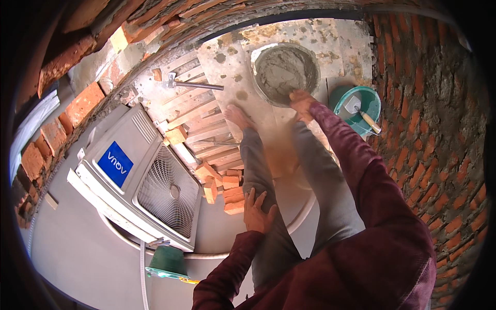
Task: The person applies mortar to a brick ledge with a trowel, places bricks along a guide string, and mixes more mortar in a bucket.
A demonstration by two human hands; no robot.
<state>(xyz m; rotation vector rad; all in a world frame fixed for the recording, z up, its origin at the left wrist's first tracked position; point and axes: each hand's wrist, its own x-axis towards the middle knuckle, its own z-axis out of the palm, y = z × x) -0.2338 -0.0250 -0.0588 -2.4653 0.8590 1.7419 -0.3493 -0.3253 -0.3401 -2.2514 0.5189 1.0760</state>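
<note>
I look straight down at my own legs in grey trousers. My left hand (257,212) rests flat on my left thigh, fingers spread, holding nothing. My right hand (301,99) reaches far down to the near rim of a round pan of grey mortar (285,70) and touches it; whether it grips the rim is unclear. A bare foot (238,117) stands on a mortar-stained board (227,62) beside the pan.
A green bucket (345,99) holding a trowel (365,114) stands right of the pan. A hammer (191,83) lies on wooden slats. Loose brick pieces (227,188) lie by a white air-conditioner unit (139,175). Brick walls (429,144) close in on both sides.
</note>
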